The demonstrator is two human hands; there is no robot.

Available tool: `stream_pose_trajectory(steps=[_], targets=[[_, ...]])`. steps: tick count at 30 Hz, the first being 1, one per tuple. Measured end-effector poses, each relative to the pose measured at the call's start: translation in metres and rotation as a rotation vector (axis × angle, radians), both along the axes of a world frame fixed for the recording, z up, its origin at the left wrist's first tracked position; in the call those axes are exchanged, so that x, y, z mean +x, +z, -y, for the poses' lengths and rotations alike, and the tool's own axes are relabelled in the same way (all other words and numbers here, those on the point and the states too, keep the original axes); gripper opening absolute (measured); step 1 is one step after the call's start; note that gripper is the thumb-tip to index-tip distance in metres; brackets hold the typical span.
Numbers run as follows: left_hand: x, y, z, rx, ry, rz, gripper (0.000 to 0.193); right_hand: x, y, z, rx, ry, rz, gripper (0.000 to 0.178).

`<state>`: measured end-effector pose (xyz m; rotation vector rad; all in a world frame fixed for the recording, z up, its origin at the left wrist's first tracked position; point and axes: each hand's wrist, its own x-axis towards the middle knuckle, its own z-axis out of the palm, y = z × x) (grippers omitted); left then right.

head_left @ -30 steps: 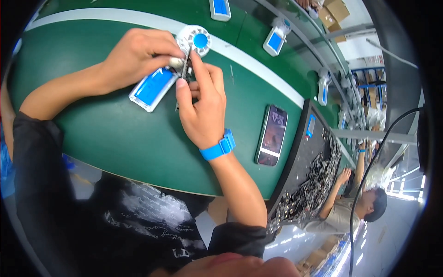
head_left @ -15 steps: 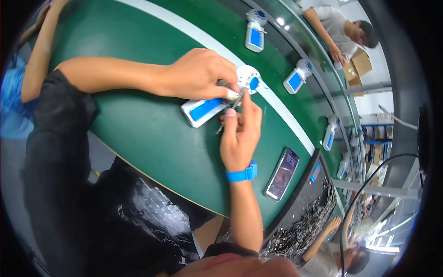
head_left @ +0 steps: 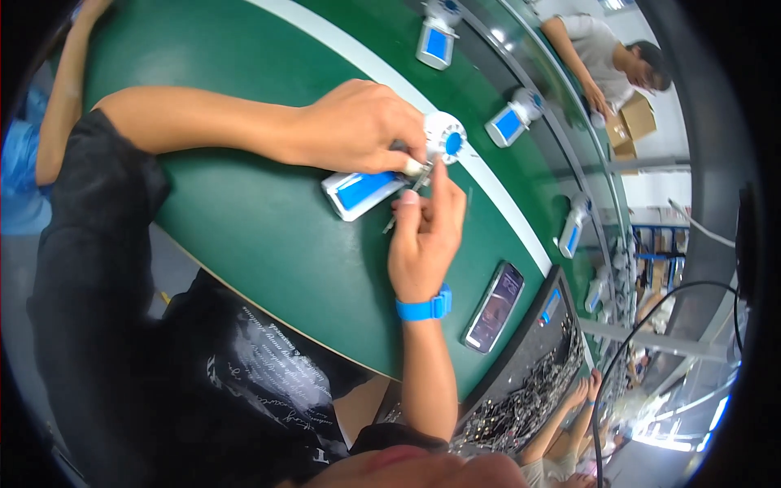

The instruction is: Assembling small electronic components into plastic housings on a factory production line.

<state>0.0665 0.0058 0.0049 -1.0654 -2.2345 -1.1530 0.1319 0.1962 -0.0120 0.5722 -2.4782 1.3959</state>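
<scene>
A white device with a blue panel [head_left: 358,190] and a round, slotted head with a blue centre [head_left: 452,143] lies slanted on the green table. My left hand [head_left: 362,126] reaches over it from the left, closed round its middle, with thumb and fingers at the neck below the head. My right hand [head_left: 427,236], wearing a blue wristband [head_left: 425,307], pinches a thin metal piece [head_left: 419,180] between thumb and fingers, its upper end against the device's neck near my left thumb. The fingers hide the exact spot where the metal meets the device.
A phone [head_left: 494,307] lies right of my hands, beside a dark tray [head_left: 521,370] of many small metal parts and a blue object [head_left: 551,307]. Beyond the white strip, similar devices [head_left: 508,126] sit on a green belt. Co-workers are at the left, far right and lower right.
The devices on the belt have shifted toward the upper left. My hands keep nearly the same grip and place. At the lower right, a co-worker's hands have moved.
</scene>
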Motion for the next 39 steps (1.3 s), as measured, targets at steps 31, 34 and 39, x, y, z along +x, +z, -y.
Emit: stream_pose_trajectory(steps=[31, 34, 39], targets=[[-0.323, 0.06, -0.019, -0.464, 0.471, 0.056, 0.044, 0.053, 0.066, -0.14, 0.431, 0.087, -0.002, 0.054], [-0.407, 0.065, -0.06, 0.579, 0.517, 0.728, 0.06, 0.103, 0.074, -0.201, 0.569, -0.12, 0.035, 0.055], [-0.487, 0.057, 0.024, -0.751, 0.703, 0.224, 0.078, 0.169, 0.11, -0.288, 0.984, -0.345, 0.098, 0.054]])
